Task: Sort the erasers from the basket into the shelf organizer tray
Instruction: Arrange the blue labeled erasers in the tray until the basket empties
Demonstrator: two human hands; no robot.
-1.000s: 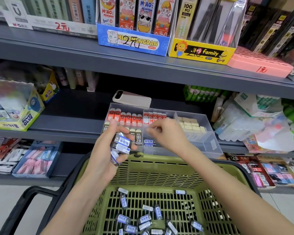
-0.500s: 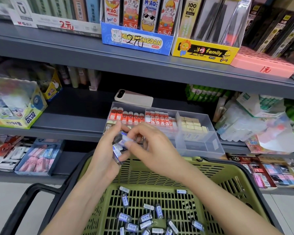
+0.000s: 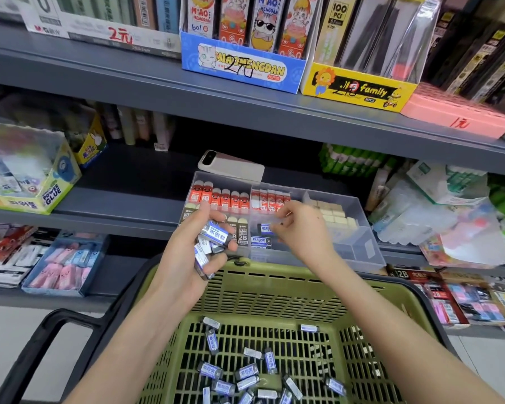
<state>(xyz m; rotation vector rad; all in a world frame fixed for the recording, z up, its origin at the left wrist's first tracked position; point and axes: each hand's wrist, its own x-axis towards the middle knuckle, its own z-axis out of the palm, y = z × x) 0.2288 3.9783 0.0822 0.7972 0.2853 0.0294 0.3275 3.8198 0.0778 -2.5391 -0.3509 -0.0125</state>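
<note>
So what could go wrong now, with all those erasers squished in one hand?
1. The left hand clutches a loose bunch of erasers right above the basket rim; one could slip out, probably back into the basket or onto the floor.
2. The right hand reaches into the clear organizer tray beside rows already stood up; a bump might topple the neat 2B erasers.
3. The tray sits at the shelf edge, so pushing could shift it.
</note>
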